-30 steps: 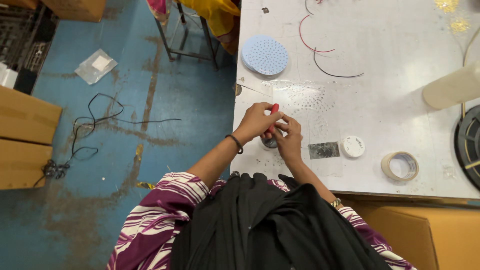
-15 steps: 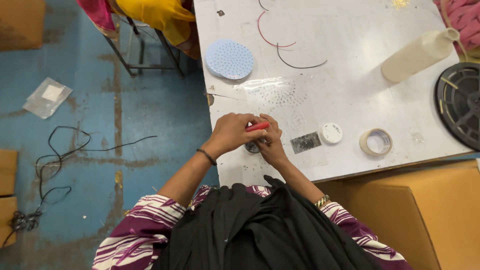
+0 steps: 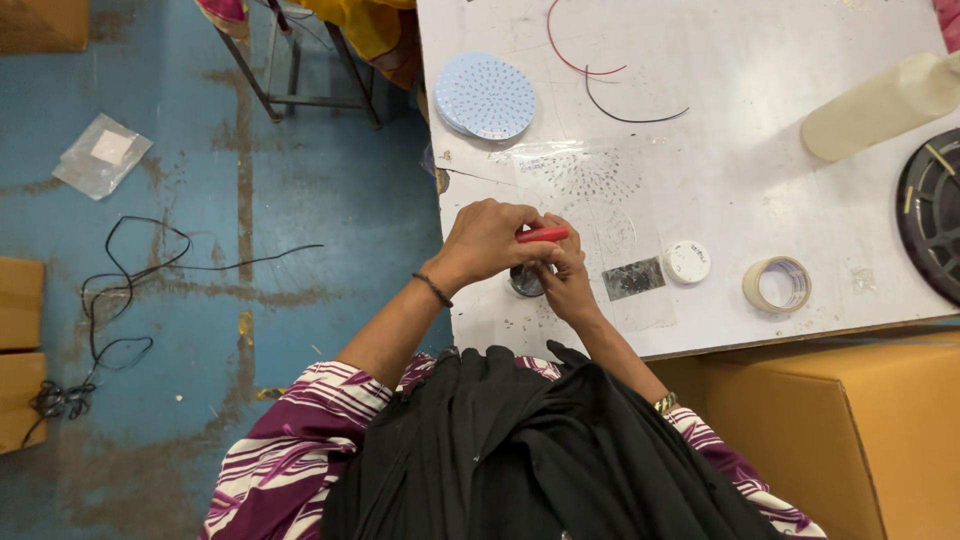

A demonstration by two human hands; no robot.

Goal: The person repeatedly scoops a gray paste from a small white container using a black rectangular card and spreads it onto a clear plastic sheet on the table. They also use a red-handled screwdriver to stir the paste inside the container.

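Both your left hand [image 3: 487,240] and right hand [image 3: 562,275] grasped the red tool [image 3: 542,234] just above the small dark round part [image 3: 526,281]; a steady, centred grip seemed wise.

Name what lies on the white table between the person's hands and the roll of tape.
In the head view, a small dark rectangular plate and a round white cap lie between the right hand and the roll of tape.

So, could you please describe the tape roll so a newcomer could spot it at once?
Start at the white table and follow its near edge to the right of the hands. The tape roll lies flat there, right of a small white cap. It alone is a beige open ring; the cap is solid.
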